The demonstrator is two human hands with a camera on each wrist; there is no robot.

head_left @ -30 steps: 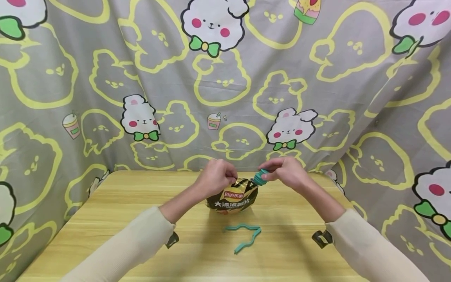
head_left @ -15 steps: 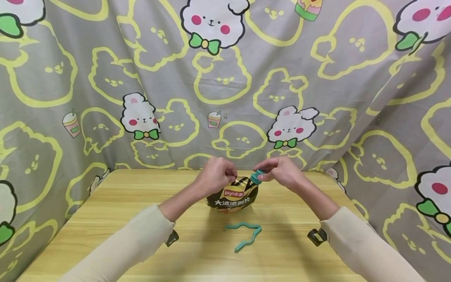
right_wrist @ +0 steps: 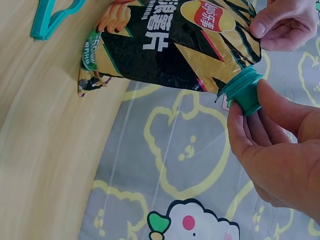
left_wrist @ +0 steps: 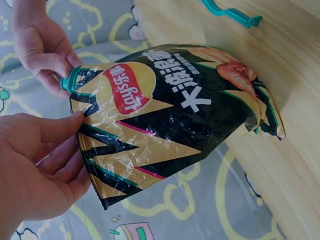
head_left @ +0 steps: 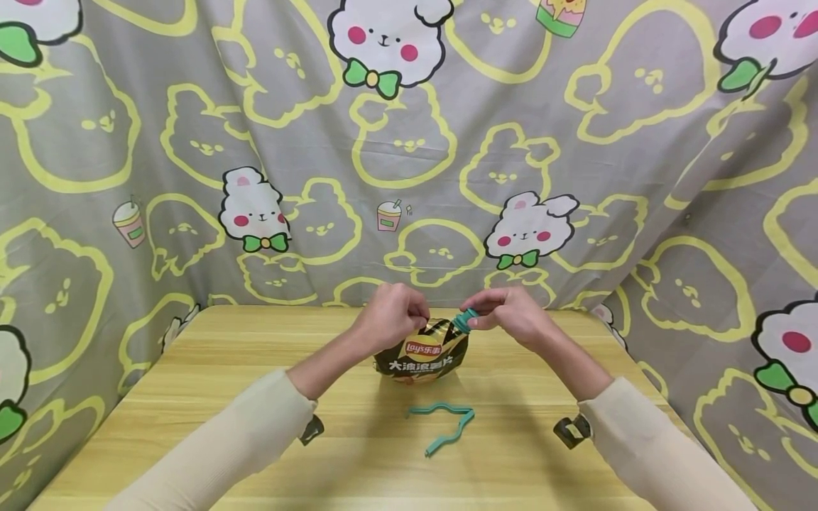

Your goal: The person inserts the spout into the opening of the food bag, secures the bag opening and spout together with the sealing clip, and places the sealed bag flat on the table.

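Observation:
A black and gold Lay's chip bag (head_left: 422,363) stands on the table, tilted, its top end raised. My left hand (head_left: 391,316) pinches the bag's top edge between thumb and fingers, as the left wrist view confirms. At the bag's top right corner sits a teal ribbed spout (right_wrist: 243,92), pinched by my right hand (head_left: 514,316). The corner of the bag goes up to the spout's mouth; how far inside it reaches is hidden. A bent teal clip strip (head_left: 441,407), folded at one end, lies on the table in front of the bag.
The wooden table (head_left: 255,397) reaches back to a grey curtain (head_left: 409,156) with yellow outlines and cartoon animals. More of this fabric hangs at both sides. Black wrist straps (head_left: 571,431) show under the sleeves.
My right hand has moved slightly left, bringing the teal spout against the bag's corner and turning it a little. My left hand keeps its pinch on the bag.

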